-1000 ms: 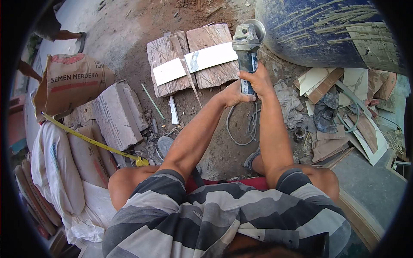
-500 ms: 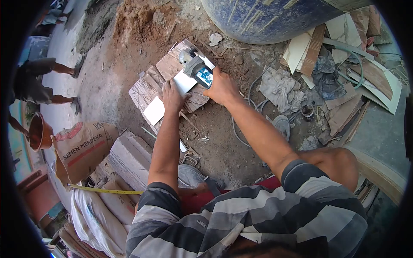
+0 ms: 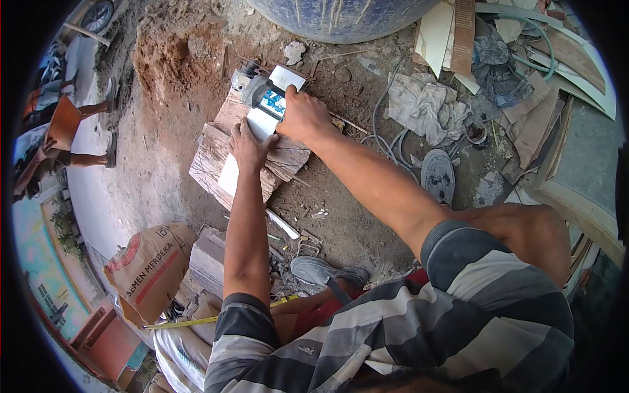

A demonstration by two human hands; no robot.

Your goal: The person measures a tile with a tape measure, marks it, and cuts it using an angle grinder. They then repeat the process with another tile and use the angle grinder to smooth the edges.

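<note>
My right hand (image 3: 303,116) is clamped around the body of the grinder (image 3: 261,93), which lies tilted over the far end of the white tile strip (image 3: 257,134), its head pointing up and left toward the mound of red dirt (image 3: 171,56). My left hand (image 3: 247,145) is pressed flat, fingers spread, on the strip just below the grinder, holding nothing. The two hands sit close together, nearly touching. The strip lies on top of the wood-grain tiles (image 3: 216,164), which rest on the dirt ground (image 3: 341,216).

The grinder's cable (image 3: 386,141) loops on the ground to the right of my forearm, near a crumpled rag (image 3: 422,105) and a sandal (image 3: 438,175). The blue drum (image 3: 341,16) stands at the top, with a heap of broken tile pieces (image 3: 524,85) to its right. At lower left lie a cement sack (image 3: 149,268), a yellow tape measure (image 3: 196,321) and a stone block (image 3: 208,262). Another person's legs (image 3: 92,124) show at far left.
</note>
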